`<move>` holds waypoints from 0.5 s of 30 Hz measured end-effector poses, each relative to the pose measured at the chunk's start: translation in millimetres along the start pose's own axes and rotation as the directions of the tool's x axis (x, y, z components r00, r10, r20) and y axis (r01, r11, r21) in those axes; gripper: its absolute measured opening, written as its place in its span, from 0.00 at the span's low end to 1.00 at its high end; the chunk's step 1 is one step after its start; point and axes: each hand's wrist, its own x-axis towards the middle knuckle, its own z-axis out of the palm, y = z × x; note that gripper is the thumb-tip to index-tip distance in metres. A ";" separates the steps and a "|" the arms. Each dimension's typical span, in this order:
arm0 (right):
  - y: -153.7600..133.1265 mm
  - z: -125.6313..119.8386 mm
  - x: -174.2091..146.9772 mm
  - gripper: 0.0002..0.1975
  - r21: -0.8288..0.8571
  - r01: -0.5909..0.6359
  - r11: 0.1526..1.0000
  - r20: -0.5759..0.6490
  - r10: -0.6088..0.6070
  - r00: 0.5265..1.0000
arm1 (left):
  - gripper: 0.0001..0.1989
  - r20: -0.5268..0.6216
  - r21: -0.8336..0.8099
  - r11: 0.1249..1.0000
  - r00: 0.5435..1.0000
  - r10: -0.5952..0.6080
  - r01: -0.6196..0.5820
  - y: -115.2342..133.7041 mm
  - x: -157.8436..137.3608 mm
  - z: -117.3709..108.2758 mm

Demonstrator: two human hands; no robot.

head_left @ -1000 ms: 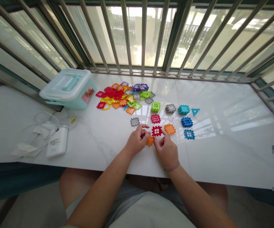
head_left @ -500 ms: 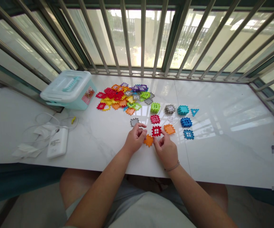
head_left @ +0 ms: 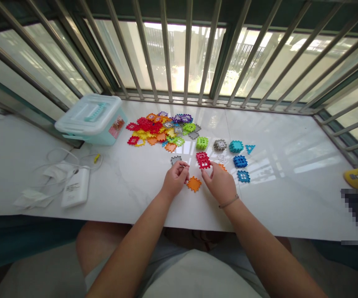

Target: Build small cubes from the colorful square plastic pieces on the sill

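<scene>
My right hand (head_left: 220, 181) pinches a red window tile (head_left: 204, 164) at its right edge. That tile is tilted and overlaps another red window tile (head_left: 201, 155) just beyond it. My left hand (head_left: 175, 179) is loosely curled, and nothing shows between its fingers. An orange square tile (head_left: 194, 184) lies flat between my hands, close to the left fingertips. Beyond the left hand is a grey tile (head_left: 175, 159), partly covered by the fingers. A second orange tile (head_left: 223, 167) is mostly hidden behind my right hand.
A mixed heap of colourful tiles (head_left: 154, 130) lies further back. Stacks in green (head_left: 201, 143), grey (head_left: 220, 145), teal (head_left: 236, 146) and blue (head_left: 240, 161) stand at the right, near a blue window tile (head_left: 243, 176) and a teal triangle (head_left: 250, 149). A lidded box (head_left: 89, 120) and white power bank (head_left: 75, 187) occupy the left.
My right hand has lifted the red window tile and carried it away from me, onto the other red tile. My left hand has curled slightly and stayed nearly in place.
</scene>
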 end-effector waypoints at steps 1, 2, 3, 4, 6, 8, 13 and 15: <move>-2.7 -5.7 7.1 0.25 -0.069 0.000 0.998 0.013 0.001 1.000 | 0.16 0.000 -0.005 1.000 1.000 0.004 -0.004 -0.5 0.2 0.0; -5.7 -11.0 14.0 0.24 -0.133 -0.003 0.991 0.028 0.007 1.000 | 0.16 0.002 -0.010 1.000 1.000 0.008 -0.008 -1.2 0.3 0.0; -8.8 -15.6 20.5 0.23 -0.184 -0.006 0.983 0.047 0.015 0.999 | 0.16 0.005 -0.014 1.000 1.000 0.012 -0.011 -1.9 0.4 -0.1; -11.8 -19.3 26.6 0.23 -0.223 -0.004 0.975 0.063 0.019 0.998 | 0.16 0.008 -0.017 1.000 1.000 0.014 -0.014 -2.7 0.5 -0.1; -16.9 -23.2 37.0 0.21 -0.270 0.008 0.963 0.098 0.019 0.995 | 0.17 0.013 -0.018 1.000 1.000 0.013 -0.013 -4.2 0.7 -0.3; -20.1 -23.4 44.9 0.21 -0.291 0.024 0.956 0.130 0.015 0.991 | 0.18 0.014 -0.013 1.000 1.000 0.010 -0.010 -5.7 1.0 -0.6; -21.9 -17.8 53.8 0.22 -0.298 0.033 0.954 0.163 0.017 0.987 | 0.18 0.016 -0.017 1.000 1.000 0.012 -0.012 -9.2 1.3 -0.6; -21.6 -16.4 54.6 0.24 -0.288 0.033 0.957 0.177 0.020 0.984 | 0.17 0.015 -0.013 1.000 1.000 0.009 -0.009 -10.0 1.2 -0.4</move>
